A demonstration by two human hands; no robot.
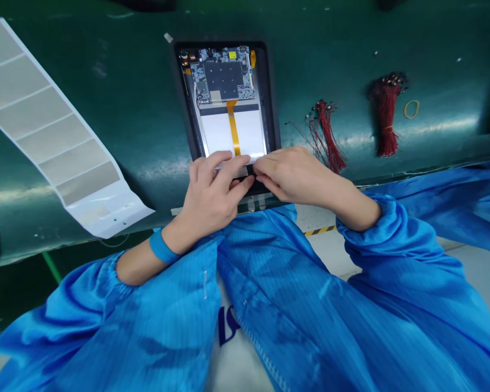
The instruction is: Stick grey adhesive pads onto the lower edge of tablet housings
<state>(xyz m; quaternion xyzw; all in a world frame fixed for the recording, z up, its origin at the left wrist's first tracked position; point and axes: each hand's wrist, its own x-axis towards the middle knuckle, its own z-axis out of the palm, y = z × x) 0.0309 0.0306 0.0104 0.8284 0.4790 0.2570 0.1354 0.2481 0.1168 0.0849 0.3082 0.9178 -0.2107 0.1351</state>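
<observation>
An opened tablet (253, 128) lies in a black frame on the green bench. Its circuit board (224, 76) shows at the far end, and an orange ribbon cable (233, 128) runs down over the white panel. My left hand (214, 190) rests across the near end of the tablet, fingers spread and slightly bent, thumb and forefinger pointing toward the right hand. At the near right corner, my right hand (296, 174) is closed in a pinch against the device. Whatever sits between its fingertips is hidden or too small to name.
A sheet of grey rectangular stickers (59, 128) lies at the left. To the right are a loose bunch of thin red wires (329, 139) and a tied bundle of red wires (387, 117), with a yellow rubber band (411, 109) beside it. The bench's front edge is close to my body.
</observation>
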